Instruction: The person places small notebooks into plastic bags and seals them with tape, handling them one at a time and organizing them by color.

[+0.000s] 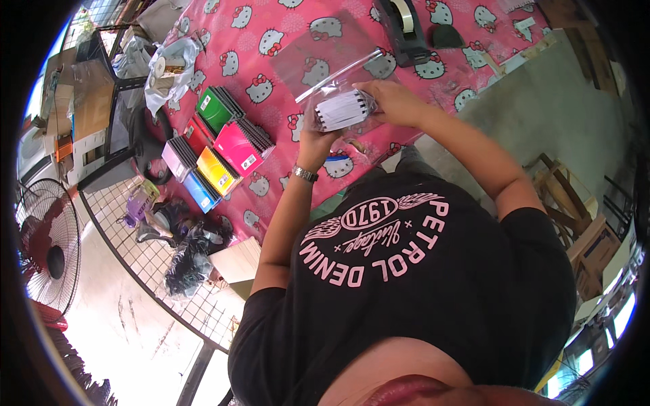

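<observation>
Over the near edge of the table, a stack of small spiral notebooks [342, 110] sits inside a clear plastic bag [302, 73]. White page edges face up, with black wire binding showing at both ends. My left hand [317, 143] is closed around the stack's lower left side, its fingers partly hidden beneath. At the upper right end, my right hand [391, 101] grips the bag and the stack. The bag's loose upper part spreads flat beyond the stack, crossed by a shiny strip.
Piles of green [218, 109], pink [241, 147], yellow [217, 169] and blue notebooks [201, 189] stand at the left on the pink patterned tablecloth [261, 64]. A black tape dispenser [408, 47] is at the back right. Below my hands lies a blue pen-like item [336, 158]. A fan [54, 260] stands far left.
</observation>
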`<control>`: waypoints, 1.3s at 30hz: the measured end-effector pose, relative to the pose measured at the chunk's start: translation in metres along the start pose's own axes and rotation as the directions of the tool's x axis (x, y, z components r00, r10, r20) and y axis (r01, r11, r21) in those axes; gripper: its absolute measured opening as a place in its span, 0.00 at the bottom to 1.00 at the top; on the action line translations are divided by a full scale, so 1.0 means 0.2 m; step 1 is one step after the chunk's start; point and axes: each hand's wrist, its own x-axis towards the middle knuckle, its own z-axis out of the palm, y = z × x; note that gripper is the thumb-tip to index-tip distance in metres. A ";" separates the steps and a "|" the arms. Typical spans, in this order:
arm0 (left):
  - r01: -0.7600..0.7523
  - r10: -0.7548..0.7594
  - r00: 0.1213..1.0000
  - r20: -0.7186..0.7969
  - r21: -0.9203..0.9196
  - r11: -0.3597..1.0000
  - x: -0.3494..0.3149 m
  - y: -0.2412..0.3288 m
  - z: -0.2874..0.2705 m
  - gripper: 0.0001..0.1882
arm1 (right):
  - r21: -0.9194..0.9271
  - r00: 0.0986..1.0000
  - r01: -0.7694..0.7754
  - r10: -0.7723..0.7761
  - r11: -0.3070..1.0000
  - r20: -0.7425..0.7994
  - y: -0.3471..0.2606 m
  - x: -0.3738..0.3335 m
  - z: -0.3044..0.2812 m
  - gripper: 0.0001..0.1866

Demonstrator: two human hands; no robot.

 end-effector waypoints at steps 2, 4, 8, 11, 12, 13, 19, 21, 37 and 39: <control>0.001 -0.003 0.999 0.046 0.051 0.999 0.03 0.02 0.03 0.40 | -0.090 0.988 0.081 -0.092 0.993 -0.124 -0.01 -0.01 0.01 0.41; 0.021 -0.027 0.995 0.099 0.065 0.998 0.03 0.08 0.04 0.43 | 0.016 0.972 0.119 -0.113 0.993 -0.208 -0.04 -0.04 -0.04 0.38; 0.050 -0.020 0.988 -0.152 0.198 0.979 0.06 0.26 0.10 0.27 | 0.051 0.980 -0.129 0.135 0.990 -0.145 -0.22 0.00 -0.18 0.28; 0.165 -0.107 0.986 -0.127 0.694 0.701 0.06 0.51 0.14 0.17 | -0.311 0.997 0.054 -0.068 0.949 -0.034 -0.24 0.04 -0.24 0.20; 0.185 -0.148 0.982 -0.118 0.776 0.604 0.05 0.55 0.13 0.17 | -0.262 0.982 0.063 -0.107 0.963 -0.156 -0.26 0.02 -0.28 0.19; 0.169 -0.108 0.985 -0.133 0.636 0.753 0.02 0.55 0.09 0.18 | -0.210 0.952 0.089 -0.145 0.974 -0.269 -0.32 0.01 -0.35 0.18; 0.122 -0.125 0.992 -0.030 -0.077 0.989 0.05 0.25 -0.12 0.24 | 0.279 0.992 -0.048 0.078 0.959 -0.096 -0.01 -0.04 -0.28 0.19; 0.211 -0.174 0.968 0.182 -0.204 0.956 0.10 0.11 -0.14 0.25 | 0.473 1.000 -0.005 -0.004 0.881 0.018 0.08 0.01 -0.10 0.25; -0.160 0.117 0.985 0.129 0.410 0.898 0.24 0.09 -0.08 0.15 | 0.307 0.994 0.050 -0.017 0.950 -0.107 0.01 0.17 -0.03 0.12; -0.471 0.495 0.840 0.223 0.752 0.462 0.25 0.15 -0.03 0.11 | 0.221 0.969 0.086 -0.030 0.972 -0.244 -0.04 0.15 -0.03 0.08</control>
